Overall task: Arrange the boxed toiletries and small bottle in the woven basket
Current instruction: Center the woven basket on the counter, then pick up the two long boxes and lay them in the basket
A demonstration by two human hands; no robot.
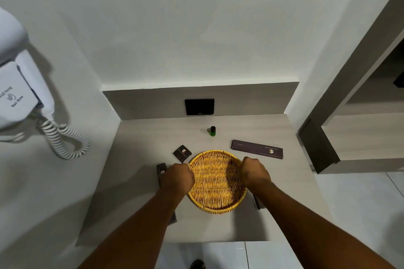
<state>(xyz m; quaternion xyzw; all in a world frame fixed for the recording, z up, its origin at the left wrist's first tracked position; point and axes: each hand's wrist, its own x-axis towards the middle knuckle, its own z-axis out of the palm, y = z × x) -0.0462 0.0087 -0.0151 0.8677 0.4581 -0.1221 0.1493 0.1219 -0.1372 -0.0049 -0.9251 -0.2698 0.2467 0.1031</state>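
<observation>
A round yellow woven basket point(216, 181) sits on the grey counter with nothing inside it. My left hand point(180, 176) grips its left rim and my right hand point(254, 172) grips its right rim. A small green bottle point(212, 131) with a black cap stands behind the basket. A long dark box point(256, 149) lies to the back right. A small square dark box point(182, 153) lies at the back left. Another dark box point(161, 173) lies left of the basket, partly under my left arm. A dark box edge point(257, 202) shows under my right forearm.
A black wall socket point(199, 106) sits on the counter's back panel. A white wall hair dryer point(19, 85) with a coiled cord point(65, 140) hangs at the left. A shelf unit point(360, 133) stands to the right. The counter point(142, 137) front edge is near my elbows.
</observation>
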